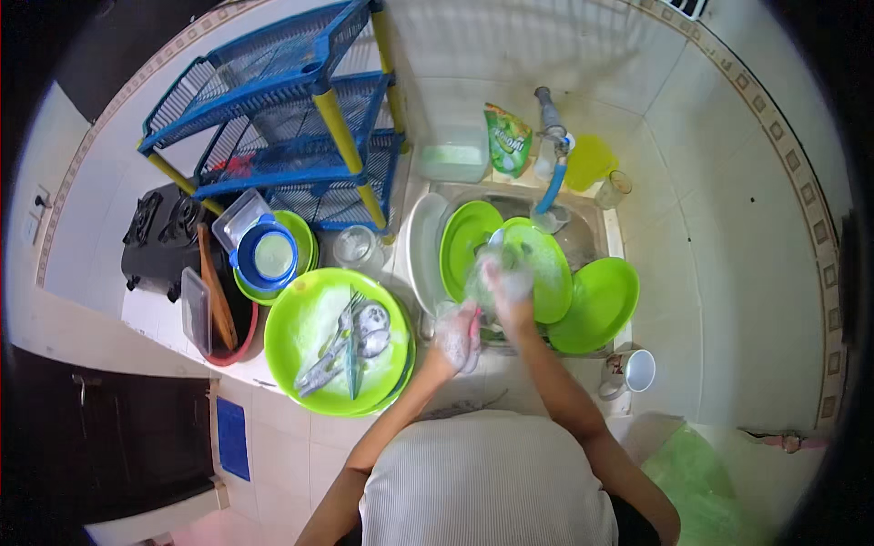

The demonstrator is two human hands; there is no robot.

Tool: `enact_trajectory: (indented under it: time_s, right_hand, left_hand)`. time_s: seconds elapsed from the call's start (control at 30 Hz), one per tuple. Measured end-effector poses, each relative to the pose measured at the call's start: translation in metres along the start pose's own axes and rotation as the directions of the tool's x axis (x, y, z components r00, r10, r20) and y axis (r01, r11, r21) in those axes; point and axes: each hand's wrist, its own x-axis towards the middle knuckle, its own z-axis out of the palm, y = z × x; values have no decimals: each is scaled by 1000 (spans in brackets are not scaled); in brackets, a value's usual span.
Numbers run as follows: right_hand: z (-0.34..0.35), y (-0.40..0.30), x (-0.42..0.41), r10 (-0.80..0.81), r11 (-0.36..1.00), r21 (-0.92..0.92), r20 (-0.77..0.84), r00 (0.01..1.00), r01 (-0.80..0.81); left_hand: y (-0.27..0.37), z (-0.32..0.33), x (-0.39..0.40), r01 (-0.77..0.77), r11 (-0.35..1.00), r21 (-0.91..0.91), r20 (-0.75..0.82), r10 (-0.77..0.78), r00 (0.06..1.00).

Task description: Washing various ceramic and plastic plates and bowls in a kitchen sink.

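Observation:
Suds coat both of my hands over the sink. My right hand is blurred and appears to grip a clear vessel, whose outline is smeared by motion. Just to the lower left is my left hand, its fingers curled, with a bit of pink showing beside them. What it holds is not clear. Behind the hands, a green plate and a soapy green plate lean in the sink. Another green plate rests tilted across the right rim.
Left of the sink, a large green plate bears sudsy cutlery. Beyond stand a glass jar, a blue pot, a gas stove and a blue rack. A blue-hosed tap overhangs the sink; a mug stands at right.

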Motion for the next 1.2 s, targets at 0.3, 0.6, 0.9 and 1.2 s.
enact_trajectory:
  time_s: [0.3, 0.6, 0.9, 1.2]
  right_hand:
    - [49, 1, -3, -223, 973, -34, 106, 969, 228]
    - [-8, 16, 57, -55, 988, 153, 126, 990, 35]
    - [-47, 85, 36, 414, 586, -807, 379, 827, 76]
    - [-28, 137, 52, 467, 410, -879, 433, 771, 245]
  left_hand:
    - [11, -42, -30, -176, 913, 368, -119, 234, 965]
    - [39, -103, -80, 188, 728, 659, -510, 249, 824]
    - [34, -111, -83, 329, 409, 851, -507, 480, 715]
    - [43, -47, -45, -190, 622, 760, -277, 573, 771]
